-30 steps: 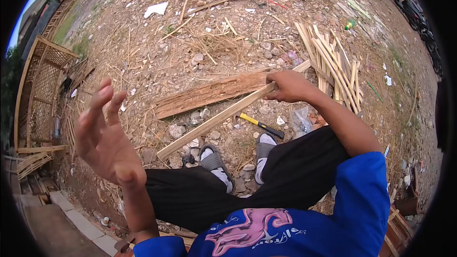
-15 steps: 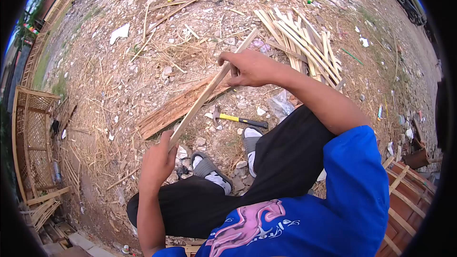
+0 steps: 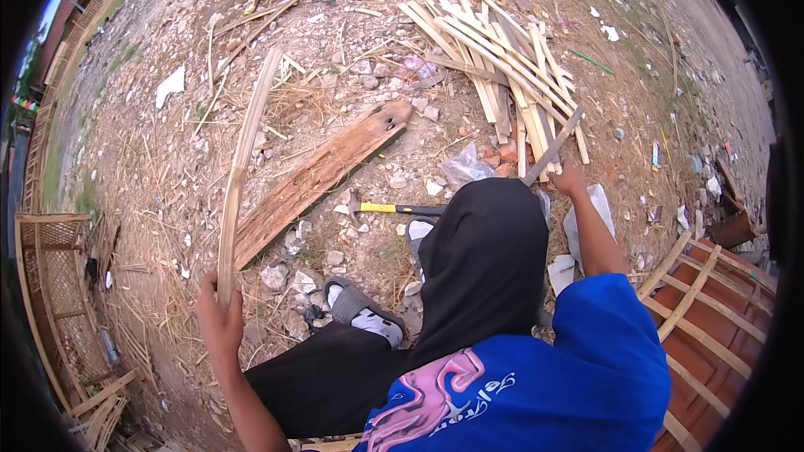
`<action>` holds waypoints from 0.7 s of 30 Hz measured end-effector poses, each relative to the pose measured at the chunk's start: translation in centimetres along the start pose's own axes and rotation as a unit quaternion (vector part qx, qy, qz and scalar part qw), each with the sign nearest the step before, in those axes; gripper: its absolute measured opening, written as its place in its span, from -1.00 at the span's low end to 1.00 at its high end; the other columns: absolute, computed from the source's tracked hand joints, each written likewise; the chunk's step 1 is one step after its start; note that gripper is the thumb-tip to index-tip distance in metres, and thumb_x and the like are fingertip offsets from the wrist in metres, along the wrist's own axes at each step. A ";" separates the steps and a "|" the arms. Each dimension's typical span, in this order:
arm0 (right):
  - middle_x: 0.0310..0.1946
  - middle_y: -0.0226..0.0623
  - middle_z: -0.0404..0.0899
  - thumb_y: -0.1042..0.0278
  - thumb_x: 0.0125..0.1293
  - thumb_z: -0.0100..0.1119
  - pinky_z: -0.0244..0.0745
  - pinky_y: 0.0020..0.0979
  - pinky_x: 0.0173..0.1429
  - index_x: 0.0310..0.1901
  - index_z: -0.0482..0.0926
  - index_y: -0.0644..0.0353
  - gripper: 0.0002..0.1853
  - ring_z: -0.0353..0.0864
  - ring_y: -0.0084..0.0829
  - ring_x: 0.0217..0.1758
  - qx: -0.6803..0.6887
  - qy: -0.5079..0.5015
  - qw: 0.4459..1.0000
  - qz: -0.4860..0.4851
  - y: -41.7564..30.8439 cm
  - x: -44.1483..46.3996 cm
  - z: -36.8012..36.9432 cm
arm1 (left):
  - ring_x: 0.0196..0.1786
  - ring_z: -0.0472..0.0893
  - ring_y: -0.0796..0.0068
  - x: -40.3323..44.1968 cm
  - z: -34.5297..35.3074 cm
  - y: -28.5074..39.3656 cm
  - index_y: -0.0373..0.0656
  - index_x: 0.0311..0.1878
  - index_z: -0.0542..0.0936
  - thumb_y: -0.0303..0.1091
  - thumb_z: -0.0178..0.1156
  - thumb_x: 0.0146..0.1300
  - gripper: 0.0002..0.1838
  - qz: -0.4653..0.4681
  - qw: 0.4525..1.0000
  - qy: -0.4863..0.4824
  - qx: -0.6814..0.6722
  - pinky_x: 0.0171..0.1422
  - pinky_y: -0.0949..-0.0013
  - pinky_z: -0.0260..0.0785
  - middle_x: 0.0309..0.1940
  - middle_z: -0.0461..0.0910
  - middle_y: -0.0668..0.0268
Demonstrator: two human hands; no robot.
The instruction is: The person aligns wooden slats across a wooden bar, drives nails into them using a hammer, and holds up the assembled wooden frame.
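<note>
My left hand (image 3: 220, 318) is closed around the lower end of a long, pale bamboo strip (image 3: 243, 159), which stands nearly upright and bends slightly. At the near end of a pile of similar strips (image 3: 502, 59), my right hand (image 3: 569, 179) is low with its fingers curled; what they hold, if anything, I cannot make out. Beside those fingers a flat greyish, blade-like piece (image 3: 553, 146) slants up to the right, partly hidden by my knee. A hammer (image 3: 381, 208) with a yellow and black handle lies by my feet.
A weathered wooden plank (image 3: 322, 176) lies on the rubble ground ahead of me. Clear plastic (image 3: 467, 166) rests near my knee. To the right is a bamboo lattice (image 3: 695, 301) over reddish panels; a woven frame (image 3: 63, 301) stands at left.
My right hand has let go of the bamboo strip and moved right and down to the pile's near end. My left hand has moved left and lower, with the strip turned more upright.
</note>
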State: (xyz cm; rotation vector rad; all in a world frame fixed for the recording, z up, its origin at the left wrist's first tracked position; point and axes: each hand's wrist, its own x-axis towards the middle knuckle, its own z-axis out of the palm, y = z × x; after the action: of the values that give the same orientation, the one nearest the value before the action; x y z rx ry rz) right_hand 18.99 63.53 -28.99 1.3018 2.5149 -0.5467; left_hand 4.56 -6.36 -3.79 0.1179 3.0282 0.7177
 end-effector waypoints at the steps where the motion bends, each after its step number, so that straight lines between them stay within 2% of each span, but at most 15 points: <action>1: 0.12 0.27 0.58 -0.13 0.15 0.37 0.46 -0.06 0.31 0.20 0.40 0.45 -0.19 0.58 0.12 0.24 0.025 -0.005 0.999 0.030 1.1 0.5 2.0 | -0.20 0.64 0.01 0.0 0.3 -0.3 -0.34 0.08 0.50 -0.45 0.28 0.27 -0.65 0.014 1.000 0.013 0.011 -0.07 0.11 0.43 -0.25 0.63 -0.04; 4: 0.17 0.39 0.50 -0.12 0.16 0.37 0.46 -0.05 0.32 0.26 0.25 0.56 -0.08 0.55 0.19 0.26 0.174 0.089 0.979 0.066 3.7 4.6 10.5 | -0.11 0.64 -0.01 -0.1 1.1 -0.7 -0.35 0.10 0.52 -0.50 0.26 0.24 -0.64 0.095 0.994 0.048 0.016 0.03 0.12 0.43 -0.17 0.62 -0.04; 7: 0.06 0.33 0.58 -0.02 0.11 0.46 0.43 -0.07 0.32 0.27 0.20 0.60 -0.05 0.58 0.15 0.23 0.145 0.096 0.974 0.144 -3.1 -0.4 9.2 | -0.13 0.65 0.07 0.1 0.8 0.2 -0.35 0.10 0.52 -0.51 0.25 0.23 -0.64 0.062 0.998 0.027 0.003 0.02 0.15 0.45 -0.16 0.63 -0.02; 10: 0.00 0.39 0.58 -0.01 0.08 0.46 0.43 -0.06 0.31 0.24 0.15 0.61 -0.03 0.59 0.19 0.19 0.235 0.098 0.955 0.154 -4.2 -0.9 9.8 | -0.15 0.64 0.16 0.0 0.9 -0.3 -0.36 0.09 0.52 -0.52 0.25 0.23 -0.65 0.021 0.997 0.040 -0.068 -0.03 0.18 0.47 -0.18 0.62 0.01; 13: 0.00 0.31 0.61 0.05 0.09 0.41 0.45 -0.08 0.28 0.17 0.27 0.52 -0.19 0.63 0.13 0.14 0.222 0.144 0.945 0.192 -5.4 -0.5 9.7 | -0.08 0.63 0.35 0.3 0.5 -1.1 -0.39 0.20 0.46 -0.52 0.21 0.29 -0.59 0.014 0.999 0.010 -0.035 0.00 0.28 0.51 -0.09 0.57 0.12; 16: 0.00 0.21 0.63 0.07 0.10 0.37 0.47 -0.09 0.26 0.14 0.37 0.47 -0.28 0.65 0.06 0.11 0.300 0.177 0.912 0.219 -3.4 1.0 9.6 | -0.10 0.63 0.36 0.2 0.6 -1.2 -0.40 0.19 0.46 -0.53 0.22 0.28 -0.58 0.051 0.998 0.032 -0.028 -0.02 0.28 0.51 -0.08 0.57 0.11; 17: 0.00 0.11 0.65 0.07 0.10 0.34 0.49 -0.11 0.21 0.09 0.49 0.42 -0.36 0.67 0.01 0.09 0.342 0.204 0.884 0.243 -5.3 -1.4 6.8 | -0.10 0.63 0.35 0.2 0.6 -0.9 -0.40 0.19 0.47 -0.52 0.22 0.28 -0.59 0.058 0.997 0.031 -0.028 -0.03 0.28 0.51 -0.09 0.58 0.10; 19: -0.01 0.10 0.65 0.05 0.10 0.35 0.49 -0.11 0.22 0.09 0.52 0.41 -0.36 0.66 0.01 0.10 0.375 0.239 0.864 0.238 -4.6 -1.4 6.1 | -0.10 0.64 0.35 0.0 0.3 -0.1 -0.40 0.18 0.49 -0.52 0.23 0.27 -0.59 0.068 0.997 0.031 -0.030 -0.04 0.27 0.51 -0.09 0.59 0.09; 21: -0.05 0.09 0.68 0.04 0.13 0.36 0.49 -0.11 0.21 0.08 0.56 0.39 -0.39 0.67 0.01 0.06 0.409 0.289 0.835 0.228 -4.9 -2.2 5.3 | -0.15 0.63 0.23 -0.2 0.5 0.2 -0.36 0.11 0.52 -0.53 0.25 0.20 -0.62 0.071 0.996 0.054 -0.031 -0.07 0.24 0.48 -0.15 0.61 0.07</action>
State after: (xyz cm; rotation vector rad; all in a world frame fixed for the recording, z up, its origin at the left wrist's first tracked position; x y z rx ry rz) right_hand 16.53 57.02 -31.88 2.6250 2.2489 -1.3625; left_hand 4.76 -5.96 -4.14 0.3070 3.1211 0.8534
